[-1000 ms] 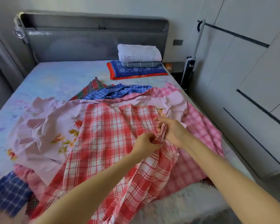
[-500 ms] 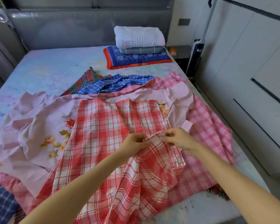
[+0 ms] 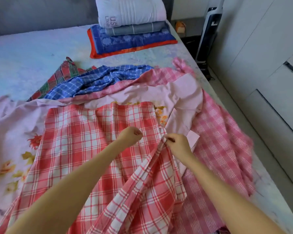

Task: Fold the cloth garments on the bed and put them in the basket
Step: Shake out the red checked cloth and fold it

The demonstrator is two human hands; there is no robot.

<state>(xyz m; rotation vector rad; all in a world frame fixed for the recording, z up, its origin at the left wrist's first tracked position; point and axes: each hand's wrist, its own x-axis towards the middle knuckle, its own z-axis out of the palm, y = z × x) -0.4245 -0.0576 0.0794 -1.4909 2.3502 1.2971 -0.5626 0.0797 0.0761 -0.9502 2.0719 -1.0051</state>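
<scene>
Two hands: the right hand (image 3: 178, 146) pinches a raised ridge of the red-and-white plaid cotton garment (image 3: 91, 149); the left hand (image 3: 131, 135) hovers just above the same cloth with fingers curled, holding nothing.
Garment: spread on the bed (image 3: 32, 53), overlapping a pale pink floral cloth (image 3: 12, 130) and a pink gingham cloth (image 3: 216, 137).
Progress: early, by the look of it; blue check cloth (image 3: 98, 80) and the others lie unfolded, and no basket is in view.
Room: folded bedding stack (image 3: 130, 26) by the grey headboard (image 3: 41, 14); white wardrobe doors (image 3: 269, 56) at right.
</scene>
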